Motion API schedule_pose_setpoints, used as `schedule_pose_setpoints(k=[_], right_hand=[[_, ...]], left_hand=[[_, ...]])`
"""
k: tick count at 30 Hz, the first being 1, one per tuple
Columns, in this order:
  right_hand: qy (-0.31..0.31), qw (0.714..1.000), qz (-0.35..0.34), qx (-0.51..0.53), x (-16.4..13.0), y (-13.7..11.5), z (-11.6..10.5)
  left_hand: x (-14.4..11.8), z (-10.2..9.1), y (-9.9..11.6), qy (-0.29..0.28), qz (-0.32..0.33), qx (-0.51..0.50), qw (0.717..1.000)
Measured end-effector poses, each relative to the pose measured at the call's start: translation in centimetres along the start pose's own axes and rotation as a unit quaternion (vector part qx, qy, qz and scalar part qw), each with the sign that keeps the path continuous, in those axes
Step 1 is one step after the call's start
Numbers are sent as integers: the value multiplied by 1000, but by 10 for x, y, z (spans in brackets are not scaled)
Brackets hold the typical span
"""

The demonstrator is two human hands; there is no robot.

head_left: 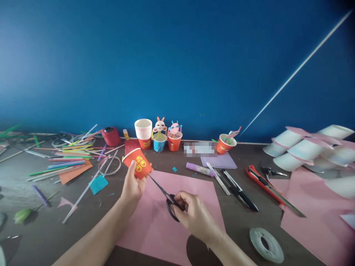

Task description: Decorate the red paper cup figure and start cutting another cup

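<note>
My left hand (135,181) is wrapped round a red paper cup (139,164) with yellow lettering, tilted so that its white-rimmed mouth points up and left. In my right hand (193,212) is a pair of black-handled scissors (172,207), fingers and thumb through the loops. The scissor tips touch or nearly touch the cup's base; whether they pierce it I cannot tell. Beneath both hands lies a large pink paper sheet (177,229).
Along the blue wall stand stacked white cups (143,130) and decorated cups (174,142). Straws (69,155) and a red thread spool (111,136) lie left. To the right are a glue stick (200,169), pens (240,190), a box cutter (274,190), tape (266,245) and white paper rolls (313,147).
</note>
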State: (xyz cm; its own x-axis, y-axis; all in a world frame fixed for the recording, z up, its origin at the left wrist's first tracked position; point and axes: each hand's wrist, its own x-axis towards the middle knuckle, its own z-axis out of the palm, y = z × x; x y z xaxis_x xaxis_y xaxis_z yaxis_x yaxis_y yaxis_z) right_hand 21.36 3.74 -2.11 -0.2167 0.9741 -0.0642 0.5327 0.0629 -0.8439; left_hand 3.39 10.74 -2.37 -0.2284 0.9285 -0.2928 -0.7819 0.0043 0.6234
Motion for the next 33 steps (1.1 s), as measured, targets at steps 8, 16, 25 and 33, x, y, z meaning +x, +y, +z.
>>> schedule_pose_setpoints(k=[8, 16, 25, 33], right_hand=[[-47, 984, 45, 164, 7, 13, -1], [-92, 978, 73, 175, 10, 11, -14], [-54, 980, 17, 192, 20, 15, -23], [134, 972, -29, -193, 17, 32, -11]], left_hand=[[10, -11, 6, -106, -67, -35, 991], [15, -14, 5, -73, -71, -27, 994], [16, -20, 4, -129, -131, -31, 982], [14, -18, 1, -143, -143, -49, 978]])
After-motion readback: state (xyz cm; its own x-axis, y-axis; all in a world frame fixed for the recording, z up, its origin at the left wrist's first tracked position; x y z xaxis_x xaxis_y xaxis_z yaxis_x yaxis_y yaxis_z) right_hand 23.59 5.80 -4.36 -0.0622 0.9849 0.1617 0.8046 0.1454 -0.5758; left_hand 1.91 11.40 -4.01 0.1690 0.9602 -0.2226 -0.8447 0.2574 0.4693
